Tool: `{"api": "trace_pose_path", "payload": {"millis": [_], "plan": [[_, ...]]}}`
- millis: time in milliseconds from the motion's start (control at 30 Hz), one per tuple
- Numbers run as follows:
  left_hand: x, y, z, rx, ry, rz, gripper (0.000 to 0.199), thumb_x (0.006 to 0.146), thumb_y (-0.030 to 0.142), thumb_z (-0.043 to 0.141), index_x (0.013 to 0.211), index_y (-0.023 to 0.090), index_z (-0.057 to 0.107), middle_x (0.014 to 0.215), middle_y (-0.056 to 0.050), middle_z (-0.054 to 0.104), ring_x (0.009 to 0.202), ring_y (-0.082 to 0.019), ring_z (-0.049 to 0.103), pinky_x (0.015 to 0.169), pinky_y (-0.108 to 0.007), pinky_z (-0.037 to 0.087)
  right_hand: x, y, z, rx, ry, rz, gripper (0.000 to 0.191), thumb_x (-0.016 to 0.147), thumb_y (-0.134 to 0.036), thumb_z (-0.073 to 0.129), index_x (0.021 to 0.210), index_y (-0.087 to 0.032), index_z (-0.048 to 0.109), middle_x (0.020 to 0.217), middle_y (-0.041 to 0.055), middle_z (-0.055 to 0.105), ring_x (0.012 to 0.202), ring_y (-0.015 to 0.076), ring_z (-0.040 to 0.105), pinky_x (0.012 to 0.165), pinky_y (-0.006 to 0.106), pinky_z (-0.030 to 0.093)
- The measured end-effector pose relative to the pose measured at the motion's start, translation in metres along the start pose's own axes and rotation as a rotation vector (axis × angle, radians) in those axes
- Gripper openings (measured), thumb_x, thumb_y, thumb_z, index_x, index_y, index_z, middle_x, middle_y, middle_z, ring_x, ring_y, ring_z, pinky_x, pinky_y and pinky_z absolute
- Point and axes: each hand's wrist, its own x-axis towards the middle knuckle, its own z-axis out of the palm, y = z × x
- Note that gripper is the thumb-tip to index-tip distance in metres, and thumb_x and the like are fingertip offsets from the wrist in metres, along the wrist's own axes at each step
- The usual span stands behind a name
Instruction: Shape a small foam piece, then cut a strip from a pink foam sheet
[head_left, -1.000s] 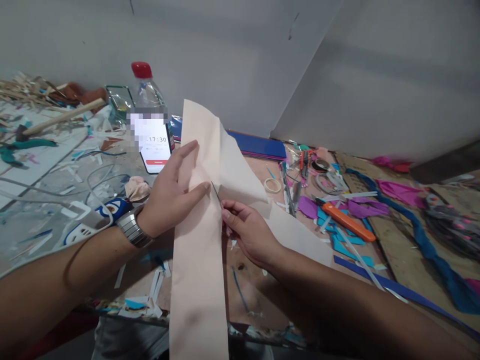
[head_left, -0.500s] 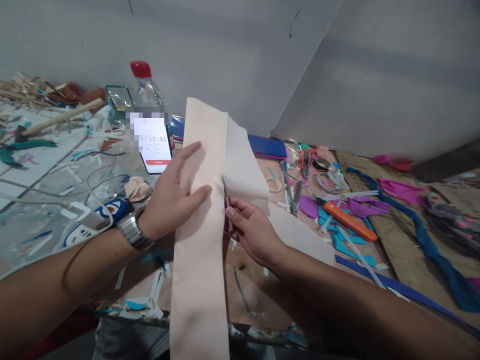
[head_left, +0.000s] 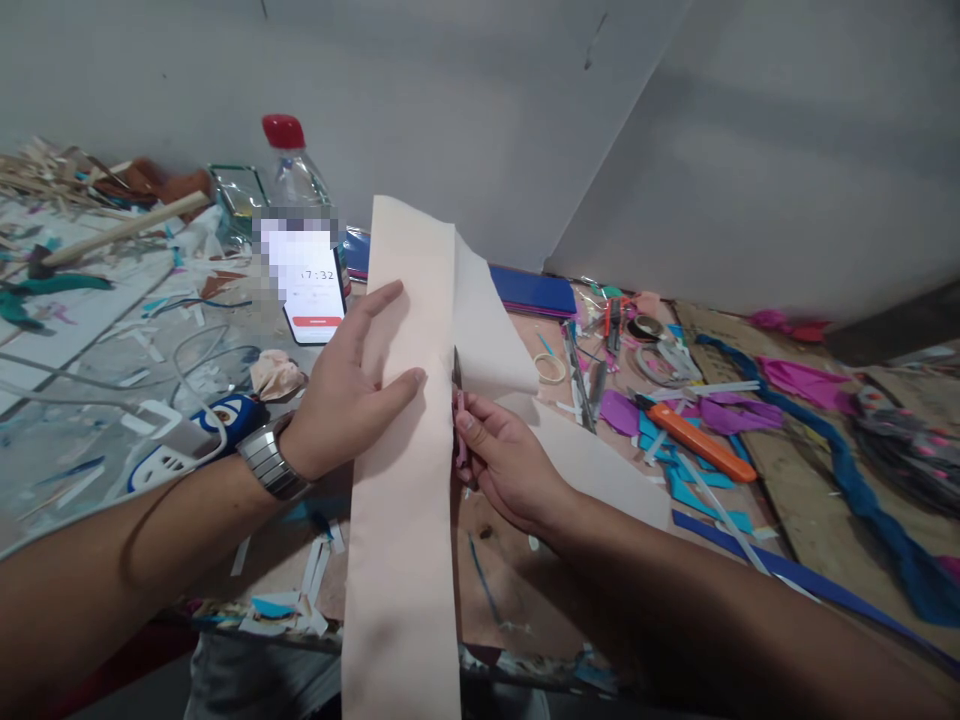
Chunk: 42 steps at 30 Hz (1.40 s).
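Observation:
A long pale peach sheet of paper hangs lengthwise in front of me, its lower end past the table edge. My left hand steadies it, with thumb and index finger on the near face; the other fingers are hidden behind it. In my right hand are small pink-handled scissors, gripped by the handles. The dark blades stand at the cut in the paper, partly covered by it. To the right of the blades, the cut-away part folds back and down toward the table.
A phone leans against a red-capped bottle. Left lie green pliers, cables and a blue-white power strip. Right are an orange utility knife, tape rolls, purple scraps and a blue strip.
The scissors and my right hand have shifted slightly right, and more of the dark blade shows beside the paper. My left hand keeps its hold.

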Motion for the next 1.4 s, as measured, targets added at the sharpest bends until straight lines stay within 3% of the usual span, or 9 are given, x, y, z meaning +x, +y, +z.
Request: {"api": "trace_pose_path", "payload": {"millis": [1133, 1400], "plan": [[0.0015, 0.0002, -0.0007, -0.028, 0.012, -0.014, 0.076, 0.080, 0.019, 0.069, 0.149, 0.027, 0.039, 0.155, -0.007, 0.043, 0.146, -0.029, 0.039, 0.126, -0.052, 0.026, -0.0023, 0.0007, 0.0014, -0.004, -0.022, 0.002, 0.042, 0.079, -0.050, 0.079, 0.105, -0.021, 0.064, 0.060, -0.0075, 0.052, 0.048, 0.0064, 0.042, 0.044, 0.018, 0.032], [0.0003, 0.0016, 0.0006, -0.046, 0.001, -0.023, 0.077, 0.079, 0.018, 0.069, 0.149, 0.027, 0.039, 0.154, -0.008, 0.044, 0.144, -0.031, 0.041, 0.125, -0.053, 0.029, -0.0014, 0.0008, 0.0013, 0.022, -0.003, 0.000, 0.038, 0.078, -0.048, 0.081, 0.097, -0.021, 0.063, 0.060, -0.0070, 0.050, 0.051, 0.0072, 0.040, 0.047, 0.018, 0.030]]}}
